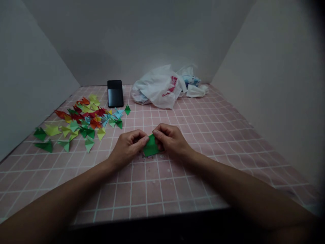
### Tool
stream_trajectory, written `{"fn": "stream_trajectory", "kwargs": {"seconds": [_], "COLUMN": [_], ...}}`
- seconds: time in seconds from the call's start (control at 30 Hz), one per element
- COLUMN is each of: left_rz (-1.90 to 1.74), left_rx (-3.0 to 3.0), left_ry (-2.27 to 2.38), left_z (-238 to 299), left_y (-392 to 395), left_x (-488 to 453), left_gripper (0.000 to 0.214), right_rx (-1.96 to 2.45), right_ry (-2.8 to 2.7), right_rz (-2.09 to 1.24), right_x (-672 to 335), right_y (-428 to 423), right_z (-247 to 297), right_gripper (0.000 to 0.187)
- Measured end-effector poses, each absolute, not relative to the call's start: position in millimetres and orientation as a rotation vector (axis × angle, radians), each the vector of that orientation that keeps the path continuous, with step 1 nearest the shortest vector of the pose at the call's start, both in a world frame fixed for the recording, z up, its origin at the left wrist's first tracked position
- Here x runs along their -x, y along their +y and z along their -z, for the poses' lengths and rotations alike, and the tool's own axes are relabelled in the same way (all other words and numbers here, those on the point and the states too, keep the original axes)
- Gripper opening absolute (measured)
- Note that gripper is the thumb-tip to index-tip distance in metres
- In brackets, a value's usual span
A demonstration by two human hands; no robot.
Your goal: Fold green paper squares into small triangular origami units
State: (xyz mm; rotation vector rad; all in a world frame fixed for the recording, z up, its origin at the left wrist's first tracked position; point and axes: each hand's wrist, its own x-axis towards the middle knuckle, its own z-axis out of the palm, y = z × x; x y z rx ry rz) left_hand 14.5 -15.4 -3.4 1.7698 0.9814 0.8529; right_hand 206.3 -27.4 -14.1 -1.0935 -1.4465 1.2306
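Note:
A small piece of green paper (151, 147) lies on the pink checked tabletop (157, 189), pinched from both sides. My left hand (128, 145) grips its left edge with fingers curled. My right hand (170, 139) holds its right edge, fingers closed over the top corner. Both hands rest on the table near the middle, and part of the paper is hidden under the fingers.
A scattered heap of folded paper triangles (81, 122) in green, yellow, red, orange and blue lies at the left. A black phone (115, 93) lies behind it. White plastic bags (162, 86) sit at the back centre. Grey walls enclose the table on three sides.

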Motion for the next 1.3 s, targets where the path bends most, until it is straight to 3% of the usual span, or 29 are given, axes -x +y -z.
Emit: {"fn": "stream_trajectory", "kwargs": {"seconds": [0.23, 0.77, 1.07, 1.3], "left_rz": [-1.013, -0.951, -1.007, -0.972], "left_rx": [-1.564, -1.514, -1.575, -1.486], "left_ry": [0.986, 0.912, 0.962, 0.892], "left_z": [2.8, 6.5, 5.0, 8.9], "left_y": [-18.2, -18.0, -20.9, -16.4], "left_x": [-18.3, -19.5, -19.4, -19.7], "left_gripper": [0.023, 0.022, 0.027, 0.022], "right_rx": [1.045, 1.038, 0.980, 1.063], "right_ry": [-1.398, -1.610, -1.563, -1.553], "right_rz": [-1.492, -1.338, -1.513, -1.330], "right_x": [-204.2, -204.3, -201.2, -200.2], "right_y": [-30.1, -33.4, -37.9, -36.1], "right_z": [13.7, 10.1, 10.7, 10.9], "right_gripper": [0.025, 0.019, 0.019, 0.023]}}
